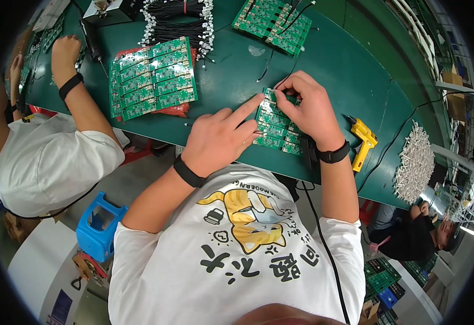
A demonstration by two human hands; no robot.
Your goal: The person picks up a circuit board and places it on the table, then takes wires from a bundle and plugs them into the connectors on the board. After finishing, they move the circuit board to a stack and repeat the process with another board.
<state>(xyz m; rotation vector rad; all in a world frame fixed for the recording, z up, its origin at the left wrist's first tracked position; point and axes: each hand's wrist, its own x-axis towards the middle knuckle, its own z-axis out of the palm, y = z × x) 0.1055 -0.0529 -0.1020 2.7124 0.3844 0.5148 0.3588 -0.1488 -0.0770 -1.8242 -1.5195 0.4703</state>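
My left hand (218,136) reaches over the left edge of a green circuit board panel (272,122), its index finger stretched out to the panel's upper left corner. The other fingers bend loosely; a cable end with a small white connector (187,124) shows left of that hand. At the panel's top edge my right hand (310,105) is closed in a pinch, thumb and index finger together. A thin black cable (284,78) runs into this pinch; its tip is hidden by the fingers. The right palm covers part of the panel's right side.
Stacked panels (153,78) lie on red wrap at left, below bundled black cables (177,21). More panels (274,24) are at the back. A yellow glue gun (362,143) and a pile of white parts (414,162) are at right. A co-worker's arm (77,89) rests at left.
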